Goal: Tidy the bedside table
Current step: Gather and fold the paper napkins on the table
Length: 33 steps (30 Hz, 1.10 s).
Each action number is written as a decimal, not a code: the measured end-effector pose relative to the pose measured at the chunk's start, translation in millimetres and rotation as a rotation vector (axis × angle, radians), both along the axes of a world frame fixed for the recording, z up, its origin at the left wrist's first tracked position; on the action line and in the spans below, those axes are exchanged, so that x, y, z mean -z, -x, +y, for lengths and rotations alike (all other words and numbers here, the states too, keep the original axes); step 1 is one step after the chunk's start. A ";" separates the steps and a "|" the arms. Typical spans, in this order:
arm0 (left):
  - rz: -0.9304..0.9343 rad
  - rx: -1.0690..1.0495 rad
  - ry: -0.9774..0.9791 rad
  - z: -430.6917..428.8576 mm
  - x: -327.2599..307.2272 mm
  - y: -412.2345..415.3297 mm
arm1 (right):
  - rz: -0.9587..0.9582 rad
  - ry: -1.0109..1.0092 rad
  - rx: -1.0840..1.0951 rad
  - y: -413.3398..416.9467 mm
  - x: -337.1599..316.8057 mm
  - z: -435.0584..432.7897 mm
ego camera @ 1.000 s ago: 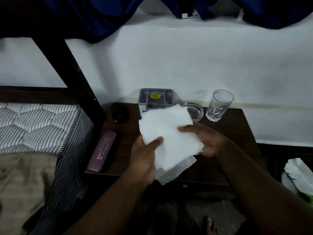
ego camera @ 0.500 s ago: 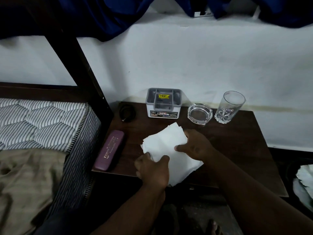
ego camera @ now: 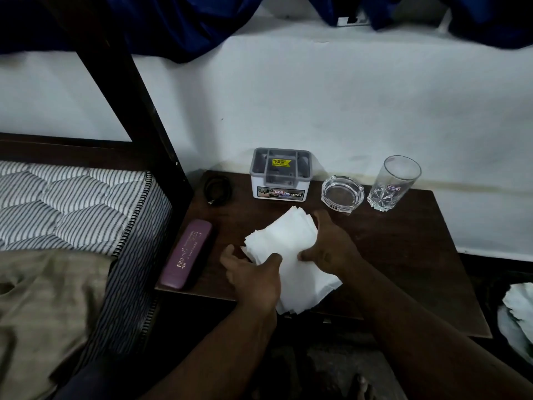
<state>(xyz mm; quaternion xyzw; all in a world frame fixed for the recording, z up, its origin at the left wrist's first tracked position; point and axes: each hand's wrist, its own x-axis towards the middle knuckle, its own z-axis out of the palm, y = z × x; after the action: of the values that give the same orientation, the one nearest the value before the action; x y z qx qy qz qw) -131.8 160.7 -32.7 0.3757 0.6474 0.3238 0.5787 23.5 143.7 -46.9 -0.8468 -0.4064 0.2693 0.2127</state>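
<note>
A stack of white paper napkins (ego camera: 288, 243) lies on the dark wooden bedside table (ego camera: 403, 255), its near end hanging over the front edge. My left hand (ego camera: 253, 280) grips the stack's left side, thumb on top. My right hand (ego camera: 331, 243) holds the right side, fingers spread along the edge. Behind the stack stand a grey and white organiser box (ego camera: 280, 174), a glass ashtray (ego camera: 342, 193) and an empty drinking glass (ego camera: 393, 183). A purple spectacle case (ego camera: 187, 254) lies along the table's left edge. A coiled black cable (ego camera: 217, 187) sits at the back left.
A bed with a striped mattress (ego camera: 72, 203) and a tan blanket (ego camera: 43, 307) adjoins the table on the left, behind a dark bedpost (ego camera: 135, 90). A white wall rises behind. White crumpled paper (ego camera: 519, 310) lies low at the right edge. A foot shows on the floor below.
Both hands have brought the napkin stack down from mid-air onto the table and now hold it flat there. The view has shifted, so the table sits further right.
</note>
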 end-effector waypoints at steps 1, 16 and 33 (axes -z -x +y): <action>-0.007 0.001 -0.004 1.3 1.8 0.4 | 0.061 -0.003 0.029 -0.5 -0.5 0.8; 0.144 0.138 -0.070 8.8 22.9 7.9 | 0.529 -0.171 0.095 -8.6 -28.2 -13.5; 0.008 0.886 -0.607 5.0 -67.0 36.8 | 0.175 -0.048 -0.358 1.4 -157.8 -72.5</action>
<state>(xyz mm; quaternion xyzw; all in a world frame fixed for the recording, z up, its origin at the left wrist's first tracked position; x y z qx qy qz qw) -168.6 165.6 34.3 0.7647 0.3062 0.2198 0.5227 22.1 71.2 110.8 -0.7292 -0.5365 0.3658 0.2161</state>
